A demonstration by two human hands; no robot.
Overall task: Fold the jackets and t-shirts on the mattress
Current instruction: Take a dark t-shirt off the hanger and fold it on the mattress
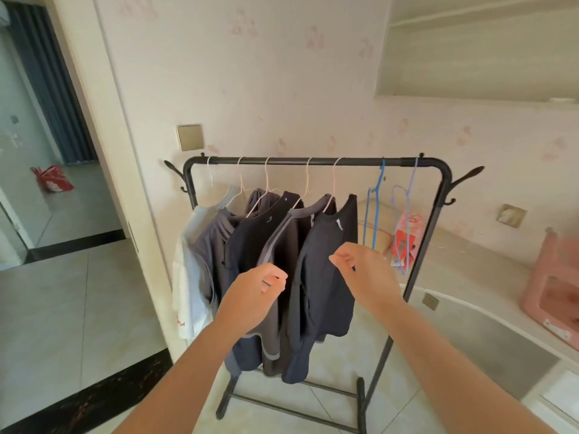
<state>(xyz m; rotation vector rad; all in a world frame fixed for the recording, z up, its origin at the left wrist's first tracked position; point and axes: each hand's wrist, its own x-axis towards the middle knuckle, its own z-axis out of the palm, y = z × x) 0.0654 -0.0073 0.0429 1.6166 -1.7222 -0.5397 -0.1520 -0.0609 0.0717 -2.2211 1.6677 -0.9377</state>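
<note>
Garment rack [313, 161]: black metal, standing on the tiled floor against the papered wall. Five garments hang from its rail on pale wire hangers, packed close. From the left they are a white t-shirt [188, 277], a grey top [213, 245], a dark navy t-shirt [247, 245], a brown top with grey trim [282, 245] and a second navy t-shirt [322, 277] at the right end. None is folded.

Two bare blue hangers [376, 208] hang further right on the same rail.

Left hand [257, 296]: raised in front of the brown top, fingers loosely curled, no cloth visible between them.

Right hand [360, 267]: at the right shoulder of the second navy t-shirt, fingers curled. I cannot tell whether it pinches the fabric.

A pink stool [554, 277] sits on the pale platform at right. A red bag [51, 178] lies beyond the doorway.
</note>
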